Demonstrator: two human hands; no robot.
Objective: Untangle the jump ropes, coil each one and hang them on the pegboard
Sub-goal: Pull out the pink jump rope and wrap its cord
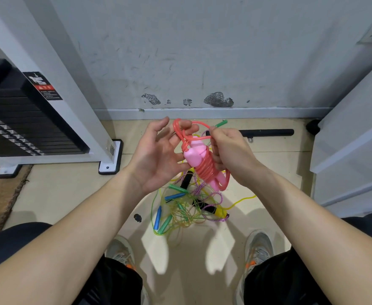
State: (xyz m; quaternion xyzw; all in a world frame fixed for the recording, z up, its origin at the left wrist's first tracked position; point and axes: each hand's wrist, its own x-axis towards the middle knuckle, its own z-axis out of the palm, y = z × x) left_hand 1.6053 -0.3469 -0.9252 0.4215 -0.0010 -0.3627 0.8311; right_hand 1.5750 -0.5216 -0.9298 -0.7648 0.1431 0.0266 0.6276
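Scuffed wall (180, 51); glossy coiled rope (204, 170).

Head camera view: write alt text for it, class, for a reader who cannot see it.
A person's right hand grips a coiled pink jump rope while a loop of it lies over fingers of the left hand. Below, on the floor, lies a tangle of other ropes with coloured handles.

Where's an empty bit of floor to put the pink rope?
Bare floor lies left of the tangle, by the machine foot, and right of it, below the black bar. The middle is crowded.
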